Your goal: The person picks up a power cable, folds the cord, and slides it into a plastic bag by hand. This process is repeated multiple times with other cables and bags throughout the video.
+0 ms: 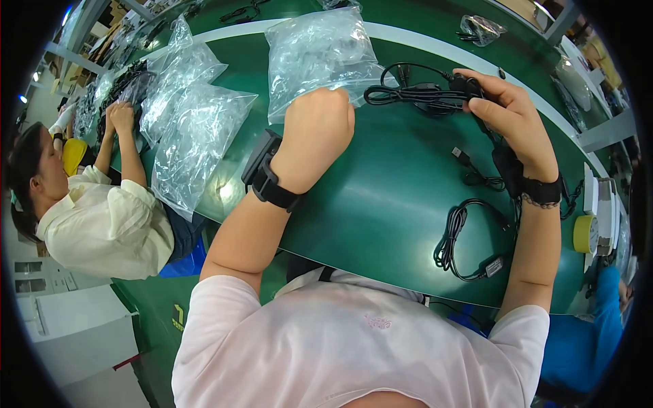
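My left hand (320,132), with a black watch (261,163) on its wrist, is closed in a fist over the lower edge of a clear plastic bag (320,51). Its fingertips are hidden, so what they grip cannot be made out. In my right hand (513,115) a coiled black cable (422,95) is pinched between thumb and fingers, its loops pointing left toward the bag. Below that hand lie a black cable with a USB plug (462,155) and a looped black cable (450,238) with a small labelled block.
More clear bags (204,129) lie at the left on the green table (381,204). A co-worker (109,217) works at the left over dark cables. At the right are a yellow tape roll (585,234) and a person's blue sleeve (607,306). A bagged item (481,30) lies at the back.
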Demonstrator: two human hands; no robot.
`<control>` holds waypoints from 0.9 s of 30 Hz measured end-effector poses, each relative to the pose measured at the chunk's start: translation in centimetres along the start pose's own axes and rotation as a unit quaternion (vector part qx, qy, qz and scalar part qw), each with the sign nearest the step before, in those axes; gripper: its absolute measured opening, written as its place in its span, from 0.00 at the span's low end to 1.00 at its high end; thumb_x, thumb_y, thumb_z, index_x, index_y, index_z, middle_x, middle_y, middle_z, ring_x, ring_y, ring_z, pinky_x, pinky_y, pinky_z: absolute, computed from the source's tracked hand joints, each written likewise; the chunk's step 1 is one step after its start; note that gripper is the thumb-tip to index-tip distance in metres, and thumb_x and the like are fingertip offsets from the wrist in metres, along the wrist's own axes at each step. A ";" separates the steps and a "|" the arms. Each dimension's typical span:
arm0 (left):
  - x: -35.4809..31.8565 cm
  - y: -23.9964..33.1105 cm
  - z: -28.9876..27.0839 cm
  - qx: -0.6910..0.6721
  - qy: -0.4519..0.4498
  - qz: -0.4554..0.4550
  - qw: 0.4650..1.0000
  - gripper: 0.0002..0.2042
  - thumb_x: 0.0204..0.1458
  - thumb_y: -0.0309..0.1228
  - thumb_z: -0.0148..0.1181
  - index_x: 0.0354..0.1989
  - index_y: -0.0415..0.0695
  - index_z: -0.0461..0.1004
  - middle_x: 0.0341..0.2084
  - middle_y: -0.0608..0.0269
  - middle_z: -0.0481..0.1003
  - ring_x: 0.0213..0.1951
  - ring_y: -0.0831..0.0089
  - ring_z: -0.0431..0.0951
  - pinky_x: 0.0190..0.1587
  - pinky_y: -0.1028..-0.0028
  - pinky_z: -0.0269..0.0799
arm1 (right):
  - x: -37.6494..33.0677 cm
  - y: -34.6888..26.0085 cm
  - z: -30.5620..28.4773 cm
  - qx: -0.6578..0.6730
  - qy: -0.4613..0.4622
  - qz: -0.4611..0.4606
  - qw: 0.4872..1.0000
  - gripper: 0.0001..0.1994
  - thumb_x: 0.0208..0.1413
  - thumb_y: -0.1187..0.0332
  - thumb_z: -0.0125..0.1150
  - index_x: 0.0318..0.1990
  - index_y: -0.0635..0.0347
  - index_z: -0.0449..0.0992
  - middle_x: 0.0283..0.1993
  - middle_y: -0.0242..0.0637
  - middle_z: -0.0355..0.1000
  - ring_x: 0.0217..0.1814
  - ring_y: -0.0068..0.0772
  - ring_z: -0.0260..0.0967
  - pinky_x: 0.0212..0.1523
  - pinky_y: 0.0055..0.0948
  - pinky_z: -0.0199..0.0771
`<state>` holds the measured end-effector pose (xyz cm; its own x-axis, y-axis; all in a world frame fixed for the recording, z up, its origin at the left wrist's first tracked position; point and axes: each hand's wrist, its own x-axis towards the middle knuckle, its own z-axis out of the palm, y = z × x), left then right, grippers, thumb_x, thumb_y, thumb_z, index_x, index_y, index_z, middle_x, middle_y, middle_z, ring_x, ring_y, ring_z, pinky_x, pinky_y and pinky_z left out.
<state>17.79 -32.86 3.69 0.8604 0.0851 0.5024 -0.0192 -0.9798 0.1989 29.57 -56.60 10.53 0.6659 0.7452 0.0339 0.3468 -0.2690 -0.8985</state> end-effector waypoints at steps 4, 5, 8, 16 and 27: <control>0.3 0.5 -0.8 -0.109 -0.044 -0.046 0.992 0.10 0.41 0.30 0.58 0.16 0.38 0.68 0.14 0.50 0.70 0.20 0.54 0.73 0.23 0.65 0.69 | 0.1 0.8 -0.5 -0.039 -0.002 -0.014 0.999 0.19 0.50 0.71 0.52 0.52 0.61 0.68 0.27 0.21 0.61 0.26 0.11 0.51 0.26 0.12 0.49; 0.3 0.4 -0.8 -0.111 -0.046 -0.043 0.992 0.10 0.41 0.30 0.58 0.16 0.38 0.68 0.14 0.50 0.70 0.20 0.54 0.73 0.23 0.65 0.69 | 0.2 1.0 -0.6 -0.037 0.001 -0.022 0.999 0.19 0.50 0.71 0.52 0.52 0.61 0.68 0.27 0.21 0.61 0.27 0.11 0.51 0.27 0.13 0.49; 0.0 0.3 -0.9 -0.022 -0.015 -0.037 0.999 0.08 0.42 0.27 0.56 0.16 0.37 0.69 0.14 0.49 0.70 0.20 0.54 0.73 0.23 0.65 0.69 | 0.1 0.0 -0.5 -0.035 -0.009 -0.016 0.999 0.19 0.50 0.71 0.52 0.52 0.62 0.68 0.27 0.21 0.61 0.28 0.12 0.52 0.28 0.13 0.51; 0.1 0.3 -0.8 -0.095 -0.049 -0.035 0.994 0.08 0.42 0.28 0.57 0.18 0.36 0.70 0.15 0.49 0.71 0.19 0.57 0.72 0.23 0.66 0.68 | -0.1 0.0 -0.2 -0.038 0.002 -0.003 0.999 0.19 0.50 0.71 0.52 0.52 0.61 0.68 0.27 0.22 0.61 0.29 0.12 0.53 0.29 0.13 0.52; 1.4 1.0 -2.7 -0.538 -0.089 -0.303 0.782 0.08 0.49 0.31 0.53 0.24 0.38 0.71 0.16 0.66 0.69 0.18 0.80 0.70 0.19 0.81 0.66 | -1.0 -0.9 -0.4 -0.075 -0.003 -0.036 0.997 0.18 0.49 0.72 0.53 0.50 0.64 0.69 0.26 0.23 0.61 0.28 0.14 0.52 0.29 0.14 0.52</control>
<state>17.64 -33.26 6.83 0.9329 0.3541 -0.0650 0.0854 -0.0423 0.9955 28.82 -57.35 11.48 0.6325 0.7689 0.0931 0.4880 -0.3022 -0.8189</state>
